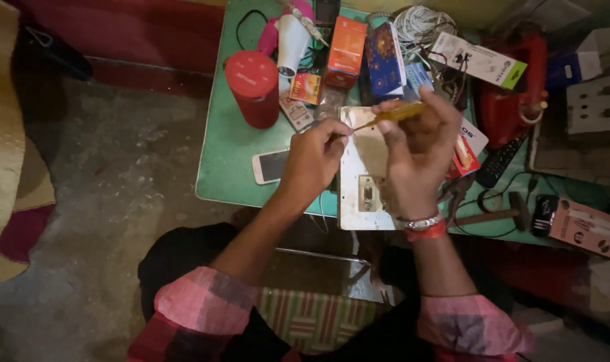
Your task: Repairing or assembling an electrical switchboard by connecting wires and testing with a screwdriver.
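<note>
My right hand [419,154] grips a yellow-handled screwdriver [397,112], its shaft slanting down to the left. My left hand [315,161] pinches the shaft near its tip, fingers closed around it. Both hands hover over a white rectangular switch plate [364,201] that lies on the green table [228,141] and hangs over its near edge. A switch sits in the plate's lower part. The screwdriver's tip is hidden behind my left fingers.
A white phone [270,165] lies left of the plate. Behind stand a red cylindrical speaker [253,87], a white hair dryer [293,40], orange and blue boxes, coiled wire [419,23]. A remote [498,161], a hammer [499,213] and a pink box [585,226] lie at right.
</note>
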